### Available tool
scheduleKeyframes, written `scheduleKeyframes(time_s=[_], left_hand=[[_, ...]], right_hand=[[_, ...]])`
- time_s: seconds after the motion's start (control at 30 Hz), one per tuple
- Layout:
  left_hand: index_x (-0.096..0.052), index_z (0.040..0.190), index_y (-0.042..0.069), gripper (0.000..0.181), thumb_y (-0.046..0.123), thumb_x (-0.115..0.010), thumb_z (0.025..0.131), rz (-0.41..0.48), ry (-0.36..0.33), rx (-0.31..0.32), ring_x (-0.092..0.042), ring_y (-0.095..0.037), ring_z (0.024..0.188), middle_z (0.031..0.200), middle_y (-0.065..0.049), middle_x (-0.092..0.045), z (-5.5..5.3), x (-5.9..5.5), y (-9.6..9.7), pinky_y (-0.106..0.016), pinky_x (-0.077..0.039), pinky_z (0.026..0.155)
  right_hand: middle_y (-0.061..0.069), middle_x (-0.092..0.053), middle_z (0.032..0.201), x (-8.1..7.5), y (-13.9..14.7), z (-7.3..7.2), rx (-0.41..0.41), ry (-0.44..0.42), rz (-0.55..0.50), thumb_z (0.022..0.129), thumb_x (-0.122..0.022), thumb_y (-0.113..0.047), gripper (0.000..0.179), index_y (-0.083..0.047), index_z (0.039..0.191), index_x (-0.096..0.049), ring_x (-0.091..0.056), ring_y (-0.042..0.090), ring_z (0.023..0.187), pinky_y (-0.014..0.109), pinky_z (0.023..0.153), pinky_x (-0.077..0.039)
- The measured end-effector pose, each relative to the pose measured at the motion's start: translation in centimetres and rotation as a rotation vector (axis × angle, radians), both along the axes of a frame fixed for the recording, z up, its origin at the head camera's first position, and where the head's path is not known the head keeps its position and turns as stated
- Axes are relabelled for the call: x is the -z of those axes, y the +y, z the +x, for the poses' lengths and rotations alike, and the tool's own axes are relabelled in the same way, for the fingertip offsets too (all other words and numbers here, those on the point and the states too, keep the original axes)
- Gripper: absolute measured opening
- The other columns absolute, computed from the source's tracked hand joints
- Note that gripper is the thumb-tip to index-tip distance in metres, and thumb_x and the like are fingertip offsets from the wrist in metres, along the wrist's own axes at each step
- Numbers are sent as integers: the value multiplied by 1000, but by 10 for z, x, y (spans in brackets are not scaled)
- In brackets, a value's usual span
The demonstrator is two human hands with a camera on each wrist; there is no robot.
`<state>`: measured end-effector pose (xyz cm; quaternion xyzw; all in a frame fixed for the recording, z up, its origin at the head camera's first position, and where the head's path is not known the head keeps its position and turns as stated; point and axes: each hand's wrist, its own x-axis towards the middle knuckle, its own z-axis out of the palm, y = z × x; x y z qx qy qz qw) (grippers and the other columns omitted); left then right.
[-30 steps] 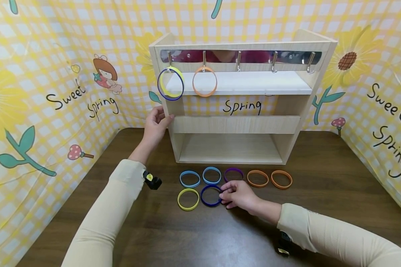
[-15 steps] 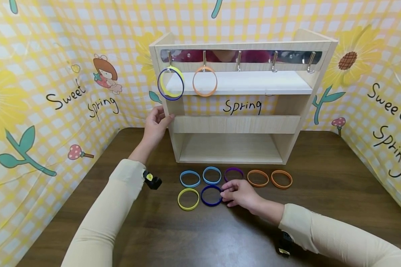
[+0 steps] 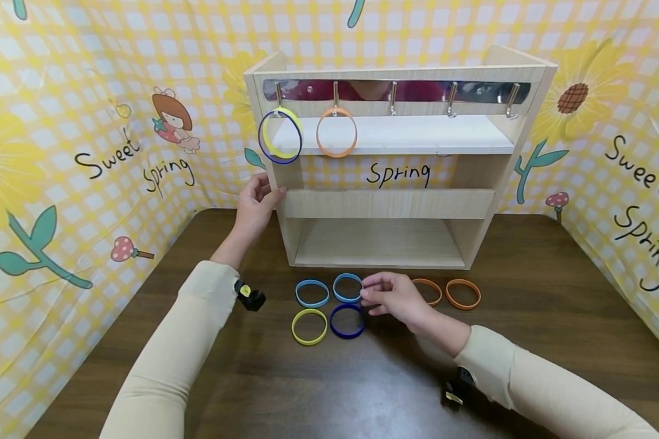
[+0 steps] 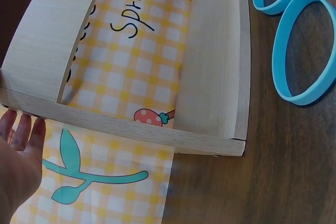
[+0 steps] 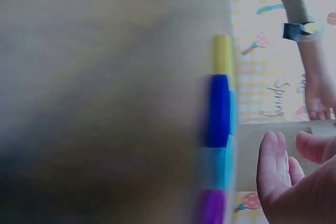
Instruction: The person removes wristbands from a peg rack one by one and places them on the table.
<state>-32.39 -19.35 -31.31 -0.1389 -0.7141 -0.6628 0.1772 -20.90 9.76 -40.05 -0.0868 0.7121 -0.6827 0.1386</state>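
Observation:
My left hand (image 3: 256, 204) grips the left side panel of a pale wooden hook rack (image 3: 390, 204), thumb at its front edge; in the left wrist view its fingers (image 4: 23, 129) lie along the outer side. My right hand (image 3: 392, 297) is over the table with thumb and fingers apart and nothing between them. It hides the purple wristband (image 5: 214, 205) in the head view and overlaps the edge of a light blue wristband (image 3: 348, 288). Nearby lie a dark blue wristband (image 3: 347, 321), a yellow wristband (image 3: 309, 327) and another light blue wristband (image 3: 312, 294).
Two orange wristbands (image 3: 463, 294) lie right of the hand, one partly covered. On the rack's metal hook strip (image 3: 362, 90), a yellow and a dark blue band (image 3: 281, 136) share the leftmost hook; an orange band (image 3: 337, 133) hangs on the second. Patterned cloth (image 3: 143, 79) surrounds the table.
My right hand has moved up and away from beside the dark blue wristband toward the rack, now covering the purple wristband. The left hand stays on the rack.

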Motion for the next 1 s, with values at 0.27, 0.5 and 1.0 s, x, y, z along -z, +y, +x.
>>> scheduleKeyframes(time_s=[0.27, 0.5, 1.0], left_hand=[[-52, 126, -4, 36, 5, -61, 92, -7, -11, 19, -54, -24, 114, 124, -18, -55, 21, -16, 6, -30, -47, 88], [-54, 124, -3, 34, 6, -61, 91, -15, 12, 22, -55, -21, 111, 117, -14, -57, 23, -17, 7, -27, -48, 85], [-48, 129, -11, 41, 1, -58, 92, -19, 26, 16, -55, -19, 109, 117, -15, -57, 21, -17, 6, -26, -48, 84]], right_hand=[[15, -64, 96, -38, -13, -13, 80, 72, -84, 90, -65, 2, 28, 9, 116, -58, -68, 26, 87, 37, 75, -56], [14, -62, 100, -70, -21, -22, 126, 153, -158, 92, -65, -3, 26, 5, 116, -59, -67, 26, 92, 36, 77, -56], [19, -60, 112, -138, -40, -40, 205, 247, -350, 93, -64, -4, 31, 2, 123, -55, -62, 31, 105, 36, 83, -54]])
